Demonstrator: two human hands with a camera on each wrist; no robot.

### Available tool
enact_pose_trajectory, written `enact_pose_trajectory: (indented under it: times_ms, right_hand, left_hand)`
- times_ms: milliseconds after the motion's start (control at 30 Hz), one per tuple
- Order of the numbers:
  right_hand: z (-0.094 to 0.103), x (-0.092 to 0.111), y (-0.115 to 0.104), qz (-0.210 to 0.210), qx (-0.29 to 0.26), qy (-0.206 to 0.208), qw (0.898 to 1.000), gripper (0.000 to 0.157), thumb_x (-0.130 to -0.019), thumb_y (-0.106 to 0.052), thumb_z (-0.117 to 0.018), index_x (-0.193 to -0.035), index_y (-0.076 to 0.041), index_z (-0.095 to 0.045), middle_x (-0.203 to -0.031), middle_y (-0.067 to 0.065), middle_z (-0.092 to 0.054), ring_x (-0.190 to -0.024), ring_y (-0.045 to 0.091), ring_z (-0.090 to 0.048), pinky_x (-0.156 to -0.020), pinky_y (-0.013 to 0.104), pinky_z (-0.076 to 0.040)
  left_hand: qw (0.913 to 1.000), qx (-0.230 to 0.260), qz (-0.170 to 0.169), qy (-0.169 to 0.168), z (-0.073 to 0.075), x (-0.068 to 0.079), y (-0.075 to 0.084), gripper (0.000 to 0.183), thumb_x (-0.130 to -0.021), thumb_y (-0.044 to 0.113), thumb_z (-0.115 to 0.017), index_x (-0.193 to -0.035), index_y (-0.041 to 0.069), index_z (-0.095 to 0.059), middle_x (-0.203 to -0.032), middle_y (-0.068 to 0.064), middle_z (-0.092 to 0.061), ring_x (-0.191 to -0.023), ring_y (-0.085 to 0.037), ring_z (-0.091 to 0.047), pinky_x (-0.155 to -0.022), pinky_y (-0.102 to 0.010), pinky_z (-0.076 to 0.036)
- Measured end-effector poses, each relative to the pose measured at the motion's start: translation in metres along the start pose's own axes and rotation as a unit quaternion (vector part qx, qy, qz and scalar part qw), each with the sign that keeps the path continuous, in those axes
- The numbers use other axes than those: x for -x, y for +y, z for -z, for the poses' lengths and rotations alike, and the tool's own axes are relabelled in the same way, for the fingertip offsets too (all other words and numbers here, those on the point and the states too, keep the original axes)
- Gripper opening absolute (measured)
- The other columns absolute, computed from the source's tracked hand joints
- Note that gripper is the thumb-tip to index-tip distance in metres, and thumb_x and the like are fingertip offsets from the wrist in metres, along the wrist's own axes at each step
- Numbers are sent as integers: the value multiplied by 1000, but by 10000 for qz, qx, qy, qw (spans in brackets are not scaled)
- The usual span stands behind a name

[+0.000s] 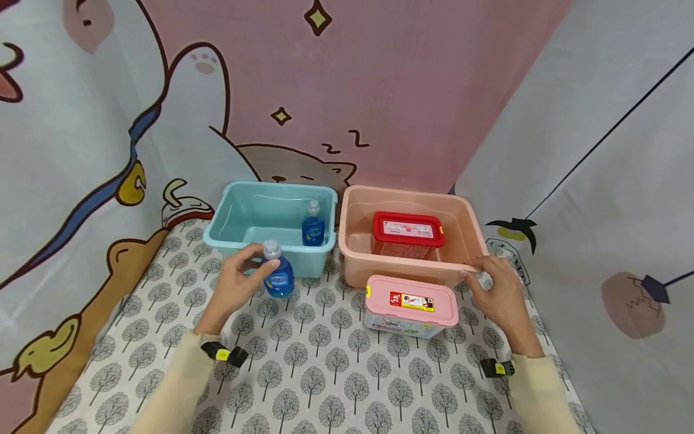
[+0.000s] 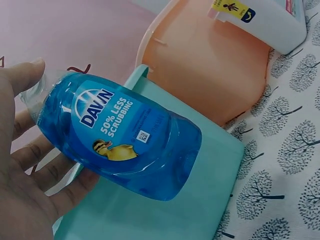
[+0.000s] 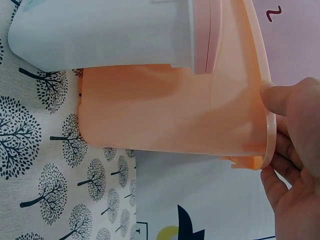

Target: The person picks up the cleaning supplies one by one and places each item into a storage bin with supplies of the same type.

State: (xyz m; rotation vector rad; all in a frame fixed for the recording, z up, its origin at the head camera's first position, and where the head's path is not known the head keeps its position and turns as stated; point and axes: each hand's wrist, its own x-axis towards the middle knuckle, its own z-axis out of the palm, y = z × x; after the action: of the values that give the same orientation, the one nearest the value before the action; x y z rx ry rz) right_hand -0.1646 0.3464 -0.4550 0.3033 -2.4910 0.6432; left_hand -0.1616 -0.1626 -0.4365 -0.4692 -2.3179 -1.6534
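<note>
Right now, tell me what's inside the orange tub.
One red-lidded box is visible in the orange tub. The tub's near side hides the box's lower part, and whatever is under or directly behind the box can't be seen.

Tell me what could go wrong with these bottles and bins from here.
The left fingers hold the blue bottle near its cap, so it might slip and drop. If lowered into the teal bin, it could knock over the second bottle standing near the right end. The right fingers hold the peach bin by its rim; pulling it forward would likely shove the pink-lidded box standing close in front.
</note>
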Motion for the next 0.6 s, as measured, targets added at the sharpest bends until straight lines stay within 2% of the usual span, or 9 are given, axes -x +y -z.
enact_pose_trajectory:
  times_ms: [200, 400, 600]
  right_hand:
    - [-1, 0, 1, -14, 46, 11, 10000, 27, -85, -7, -82, -108, 0, -72, -109, 21, -70, -105, 39, -56, -89, 64, -46]
    - [-1, 1, 1, -31, 54, -7, 10000, 26, -85, -7, -82, -108, 0, -71, -110, 21, -70, -105, 39, -55, -88, 64, -46]
    - [-1, 0, 0, -74, 25, -14, 10000, 28, -84, -7, -82, -109, 0, -71, -112, 22, -70, -107, 40, -55, -90, 67, -46]
  left_hand:
    - [9999, 51, 28, 107, -1, -7, -21, 27, -94, 0, -71, -121, 2, -70, -115, -12, -70, -102, 0, -63, -87, -21, -54]
    - [9997, 195, 101, 81, 1, -11, -20, 26, -97, 11, -72, -123, 11, -71, -116, 1, -70, -104, -7, -65, -89, -22, -54]
    - [9997, 241, 43, 81, 4, -16, -15, 26, -98, 14, -71, -123, 13, -71, -115, 4, -70, -104, -10, -66, -89, -24, -54]
